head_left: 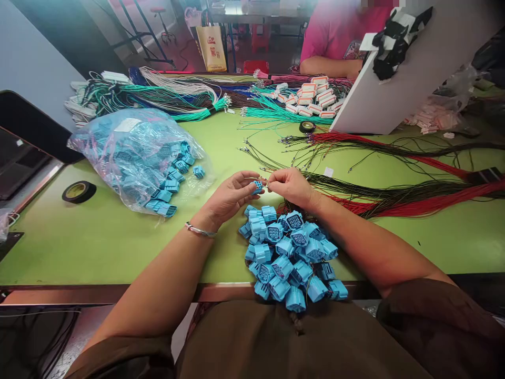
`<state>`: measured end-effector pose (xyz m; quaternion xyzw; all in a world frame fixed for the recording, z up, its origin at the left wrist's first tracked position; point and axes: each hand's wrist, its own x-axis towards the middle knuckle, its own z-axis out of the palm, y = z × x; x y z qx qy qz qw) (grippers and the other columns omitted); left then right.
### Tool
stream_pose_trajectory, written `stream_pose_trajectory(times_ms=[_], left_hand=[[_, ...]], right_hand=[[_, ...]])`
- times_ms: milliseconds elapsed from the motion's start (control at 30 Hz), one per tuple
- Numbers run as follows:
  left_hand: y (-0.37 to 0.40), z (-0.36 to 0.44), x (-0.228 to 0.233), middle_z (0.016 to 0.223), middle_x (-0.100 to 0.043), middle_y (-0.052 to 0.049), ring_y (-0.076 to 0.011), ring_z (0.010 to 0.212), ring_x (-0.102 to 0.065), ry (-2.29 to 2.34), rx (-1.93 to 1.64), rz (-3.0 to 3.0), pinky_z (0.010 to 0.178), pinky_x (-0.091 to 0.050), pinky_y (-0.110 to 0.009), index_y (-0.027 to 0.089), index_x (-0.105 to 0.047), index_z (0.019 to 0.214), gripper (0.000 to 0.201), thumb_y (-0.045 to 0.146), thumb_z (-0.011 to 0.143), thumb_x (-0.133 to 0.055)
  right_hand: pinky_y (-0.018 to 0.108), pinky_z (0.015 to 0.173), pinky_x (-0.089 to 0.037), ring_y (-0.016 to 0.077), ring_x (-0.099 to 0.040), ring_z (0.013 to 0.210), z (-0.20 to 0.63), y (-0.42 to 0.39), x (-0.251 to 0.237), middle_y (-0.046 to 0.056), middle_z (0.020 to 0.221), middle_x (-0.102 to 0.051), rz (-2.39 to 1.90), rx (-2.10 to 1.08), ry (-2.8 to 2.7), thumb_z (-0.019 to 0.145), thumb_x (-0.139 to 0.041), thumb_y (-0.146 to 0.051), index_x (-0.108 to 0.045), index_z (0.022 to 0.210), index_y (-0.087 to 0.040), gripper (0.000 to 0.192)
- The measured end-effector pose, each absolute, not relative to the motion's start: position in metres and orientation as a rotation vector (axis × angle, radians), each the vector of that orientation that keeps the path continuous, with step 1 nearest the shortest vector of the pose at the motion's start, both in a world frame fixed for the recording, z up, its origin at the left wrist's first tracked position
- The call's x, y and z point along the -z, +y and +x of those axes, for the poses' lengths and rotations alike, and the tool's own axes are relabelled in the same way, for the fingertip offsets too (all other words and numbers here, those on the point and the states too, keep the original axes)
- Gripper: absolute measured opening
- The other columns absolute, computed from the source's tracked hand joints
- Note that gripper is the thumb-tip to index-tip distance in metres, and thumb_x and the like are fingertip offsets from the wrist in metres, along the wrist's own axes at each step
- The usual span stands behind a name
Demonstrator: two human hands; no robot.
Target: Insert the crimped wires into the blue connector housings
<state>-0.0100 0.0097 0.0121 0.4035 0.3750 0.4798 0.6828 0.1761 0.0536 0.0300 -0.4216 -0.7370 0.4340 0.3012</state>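
My left hand (231,196) pinches a small blue plastic connector (258,185) between thumb and fingers above the green table (98,237). My right hand (290,187) is closed on a thin dark wire (276,171), its tip at the connector's face. Below both hands lies a heap of blue connectors (290,255) with wires attached, reaching to the table's near edge. Bundles of black and red wires (394,200) stretch away to the right from my right hand.
A clear bag of blue connectors (134,152) lies at the left, a black tape roll (79,191) beside it. Green, white and dark wire bundles (189,100) and white connectors (315,100) fill the far side. A white board (394,89) leans at the right. A person in pink (339,37) sits opposite.
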Motion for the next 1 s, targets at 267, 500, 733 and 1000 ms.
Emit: stream_pose_trajectory(times_ms=[267,500,733,1000], left_hand=[[0.013,-0.014,-0.011,0.101,-0.076,-0.011,-0.0178,0.09,-0.07,0.878,-1.123,0.866,0.09,-0.054,-0.032,0.017,-0.078,0.093,0.033,0.032,0.065,-0.087],[0.009,-0.009,-0.011,0.098,-0.077,-0.009,-0.0161,0.082,-0.07,1.04,-1.069,1.016,0.084,-0.055,-0.03,0.017,-0.079,0.101,0.04,0.033,0.065,-0.087],[0.009,-0.007,-0.01,0.095,-0.077,-0.01,-0.0158,0.077,-0.07,1.055,-1.094,0.881,0.083,-0.057,-0.033,0.016,-0.078,0.103,0.049,0.035,0.06,-0.089],[0.008,0.0,-0.008,0.092,-0.077,-0.011,-0.0161,0.074,-0.068,1.092,-1.116,0.945,0.077,-0.056,-0.032,0.014,-0.079,0.101,0.049,0.036,0.058,-0.09]], right_hand=[[0.023,0.051,-0.026,0.0069,-0.034,0.052,0.176,0.054,-0.025,-0.006,0.05,-0.041,-1.122,-1.135,-2.01,0.067,-0.05,-0.025,-0.058,0.056,-0.015,0.017],[0.022,0.053,-0.029,0.0065,-0.039,0.052,0.176,0.053,-0.02,-0.005,0.051,-0.045,-1.071,-0.962,-2.18,0.069,-0.053,-0.022,-0.057,0.056,-0.016,0.015],[0.021,0.047,-0.035,0.0081,-0.05,0.046,0.177,0.05,-0.02,-0.004,0.054,-0.056,-1.223,-1.24,-1.981,0.074,-0.058,-0.025,-0.062,0.07,-0.016,0.01],[0.022,0.056,-0.034,0.0081,-0.048,0.056,0.171,0.051,-0.021,-0.003,0.056,-0.058,-1.268,-0.832,-2.235,0.068,-0.058,-0.018,-0.064,0.061,-0.015,0.009]])
